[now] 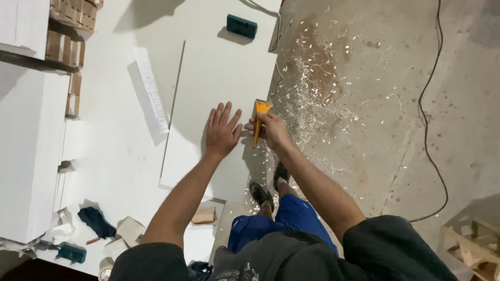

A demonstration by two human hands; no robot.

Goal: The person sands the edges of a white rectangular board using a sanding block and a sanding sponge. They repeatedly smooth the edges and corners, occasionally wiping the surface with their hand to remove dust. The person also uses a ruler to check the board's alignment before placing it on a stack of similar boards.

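Trimming the white panel (219, 78): left hand (222, 132) spread flat on its near part, right hand (272, 130) clamped on the orange scraper (259, 119) at its right edge, where steady strokes seem needed next.

The left hand (222, 132) lies flat on the panel (219, 78), the scraper (259, 119) at its right edge.

Bright even indoor light, soft shadows falling up-left of objects, mild glare on white panel (219, 78), slight softness overall

White bench (114, 156): white panel (219, 78), green block (241, 26), ruler (152, 88).
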